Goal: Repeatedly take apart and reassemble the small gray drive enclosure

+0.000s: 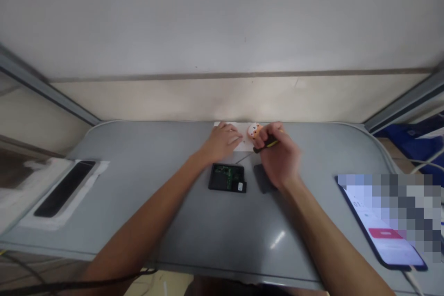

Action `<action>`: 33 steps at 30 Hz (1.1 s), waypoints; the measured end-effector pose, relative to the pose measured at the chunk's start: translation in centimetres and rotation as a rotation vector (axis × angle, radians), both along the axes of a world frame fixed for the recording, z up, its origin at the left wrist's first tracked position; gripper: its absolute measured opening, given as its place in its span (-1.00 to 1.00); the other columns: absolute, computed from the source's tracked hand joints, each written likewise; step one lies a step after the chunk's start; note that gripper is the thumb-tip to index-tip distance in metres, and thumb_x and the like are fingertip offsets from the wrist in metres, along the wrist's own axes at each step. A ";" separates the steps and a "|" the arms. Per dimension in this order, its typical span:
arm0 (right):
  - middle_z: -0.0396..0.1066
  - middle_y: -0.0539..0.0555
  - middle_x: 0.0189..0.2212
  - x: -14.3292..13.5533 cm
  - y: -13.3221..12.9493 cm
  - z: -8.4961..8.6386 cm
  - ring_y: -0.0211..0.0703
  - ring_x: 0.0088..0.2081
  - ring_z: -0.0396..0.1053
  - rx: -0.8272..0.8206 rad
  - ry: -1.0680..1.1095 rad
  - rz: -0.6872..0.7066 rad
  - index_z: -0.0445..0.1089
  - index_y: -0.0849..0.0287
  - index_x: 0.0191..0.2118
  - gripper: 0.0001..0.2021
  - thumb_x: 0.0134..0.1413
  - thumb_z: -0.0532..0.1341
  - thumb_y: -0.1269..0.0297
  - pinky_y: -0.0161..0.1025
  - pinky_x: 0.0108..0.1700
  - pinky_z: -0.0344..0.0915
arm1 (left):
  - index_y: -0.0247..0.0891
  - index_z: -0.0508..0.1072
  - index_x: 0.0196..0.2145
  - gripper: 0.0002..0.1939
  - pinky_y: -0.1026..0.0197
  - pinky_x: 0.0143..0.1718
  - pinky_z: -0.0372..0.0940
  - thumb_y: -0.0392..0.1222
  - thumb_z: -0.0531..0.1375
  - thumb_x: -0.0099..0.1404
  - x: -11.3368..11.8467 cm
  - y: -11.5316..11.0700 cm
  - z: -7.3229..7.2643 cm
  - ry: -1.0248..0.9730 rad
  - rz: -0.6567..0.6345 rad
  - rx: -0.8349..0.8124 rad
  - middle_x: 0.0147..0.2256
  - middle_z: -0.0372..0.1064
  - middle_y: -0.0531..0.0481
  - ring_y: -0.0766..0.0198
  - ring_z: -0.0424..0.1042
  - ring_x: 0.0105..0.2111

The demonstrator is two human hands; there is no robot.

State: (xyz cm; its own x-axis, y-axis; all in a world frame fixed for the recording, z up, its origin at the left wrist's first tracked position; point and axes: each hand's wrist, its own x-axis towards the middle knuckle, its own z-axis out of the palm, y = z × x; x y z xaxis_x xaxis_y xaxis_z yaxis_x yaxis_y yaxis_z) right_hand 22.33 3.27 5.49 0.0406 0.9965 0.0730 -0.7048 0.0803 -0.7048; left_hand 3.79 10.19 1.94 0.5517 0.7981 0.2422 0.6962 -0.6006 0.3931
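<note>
Just beyond the opened device [227, 178], the right hand [279, 157] clamps a screwdriver [265, 144] while the left hand [222, 141] lies flat, fingers spread, on a white card [243, 141], where loose screws could scatter if bumped.

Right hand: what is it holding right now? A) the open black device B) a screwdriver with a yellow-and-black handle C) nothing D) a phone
B: the right hand is closed around a screwdriver with a yellow-and-black handle, above the grey table; the open black device lies untouched beside it.
</note>
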 end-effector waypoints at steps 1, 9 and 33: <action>0.16 -0.05 -0.38 -0.7 -0.3 -0.2 -0.27 -0.40 0.26 0.028 -0.024 0.012 0.17 0.07 -0.35 -0.74 0.14 0.31 0.20 -0.22 -0.28 0.26 | -0.18 0.65 -0.15 -0.73 -0.05 0.13 0.28 -0.13 0.13 0.53 -0.8 -0.8 0.1 -0.057 0.008 -0.017 -0.10 0.54 -0.09 0.08 0.43 -0.02; 0.22 -0.06 -0.21 -4.0 -2.5 -2.2 -0.24 -0.26 0.35 0.177 -0.304 0.065 0.16 -0.01 -0.16 -0.77 0.27 0.28 0.21 -0.17 -0.12 0.29 | -0.21 0.55 -0.30 -0.63 0.16 -0.22 0.36 -0.01 0.08 0.55 -6.5 -7.0 -0.5 -0.258 0.032 -0.252 -0.30 0.47 -0.02 0.21 0.45 -0.28; 0.24 -0.05 -0.20 -3.9 -1.9 -2.3 -0.26 -0.28 0.42 0.171 -0.370 -0.006 0.21 -0.01 -0.18 -0.82 0.36 0.25 0.15 -0.17 -0.12 0.32 | -0.19 0.55 -0.24 -0.69 0.04 0.02 0.42 -0.15 0.04 0.57 -5.9 -8.6 -2.1 -0.202 0.018 -0.010 -0.15 0.53 -0.10 0.15 0.50 -0.10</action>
